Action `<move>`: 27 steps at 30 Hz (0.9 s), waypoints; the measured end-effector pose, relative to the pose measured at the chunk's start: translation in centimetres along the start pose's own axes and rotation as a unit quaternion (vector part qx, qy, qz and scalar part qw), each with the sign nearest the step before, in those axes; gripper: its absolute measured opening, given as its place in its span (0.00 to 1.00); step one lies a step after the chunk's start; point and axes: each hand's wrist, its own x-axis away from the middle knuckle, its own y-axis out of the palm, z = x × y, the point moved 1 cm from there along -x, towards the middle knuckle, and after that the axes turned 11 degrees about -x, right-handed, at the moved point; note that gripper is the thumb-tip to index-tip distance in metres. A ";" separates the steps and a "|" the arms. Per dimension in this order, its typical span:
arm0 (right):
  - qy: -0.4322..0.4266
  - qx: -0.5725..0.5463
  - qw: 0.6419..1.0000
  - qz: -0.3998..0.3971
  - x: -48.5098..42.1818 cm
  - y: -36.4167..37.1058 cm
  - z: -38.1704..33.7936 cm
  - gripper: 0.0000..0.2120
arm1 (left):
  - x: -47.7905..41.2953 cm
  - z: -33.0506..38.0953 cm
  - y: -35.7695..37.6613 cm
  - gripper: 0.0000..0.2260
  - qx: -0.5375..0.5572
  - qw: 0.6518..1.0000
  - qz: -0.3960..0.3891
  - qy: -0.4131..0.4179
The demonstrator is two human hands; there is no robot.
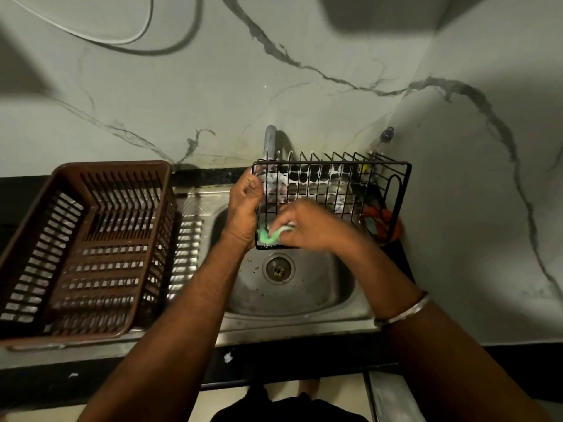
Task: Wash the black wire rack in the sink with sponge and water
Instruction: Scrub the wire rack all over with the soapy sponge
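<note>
The black wire rack (332, 184) hangs tilted over the steel sink (332, 287), with white foam on its back wires. My left hand (243, 208) grips the rack's left end. My right hand (310, 226) presses a green sponge (269, 234) against the rack's lower left corner. The sponge is folded and partly hidden under my fingers.
A brown plastic dish basket (88, 248) stands on the sink's drainboard at the left. The tap (270, 141) rises behind the rack. An orange object (380, 223) lies at the right behind the rack. The marble wall closes in at the back and right.
</note>
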 end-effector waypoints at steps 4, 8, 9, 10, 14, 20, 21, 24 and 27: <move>-0.024 0.078 0.990 0.115 -0.9 0.1 0.2 0.07 | 0.3 1.4 0.1 0.41 -0.019 1.000 -0.003 0.012; -0.035 0.072 0.997 -0.018 -0.1 0.5 0.5 0.12 | 0.5 2.1 0.0 0.40 -0.014 0.999 0.009 0.037; -0.020 0.057 0.998 -0.005 -0.2 0.1 0.6 0.12 | 0.5 2.3 -0.2 0.40 -0.014 0.999 0.014 0.037; -0.015 0.057 0.998 0.030 -0.5 0.0 0.7 0.12 | 0.5 2.4 -0.2 0.40 -0.011 0.999 0.014 0.037; -0.015 0.087 0.995 0.036 -0.4 0.5 1.0 0.12 | 0.5 2.5 -0.1 0.33 -0.021 0.999 0.016 0.044; -0.016 0.063 0.997 0.029 0.3 -0.3 1.8 0.13 | 0.6 2.6 -0.3 0.31 -0.027 0.999 0.002 0.035; -0.028 0.054 0.998 0.010 0.5 -0.3 1.8 0.13 | 0.5 2.5 -0.2 0.29 -0.031 0.999 -0.005 0.040; -0.048 0.035 0.997 0.045 0.7 -0.7 2.1 0.12 | 0.4 2.6 -0.5 0.39 -0.042 0.998 0.012 0.040; -0.076 0.066 0.992 0.080 0.6 -0.2 2.5 0.13 | 0.3 2.2 -0.6 0.39 -0.063 0.996 0.008 0.060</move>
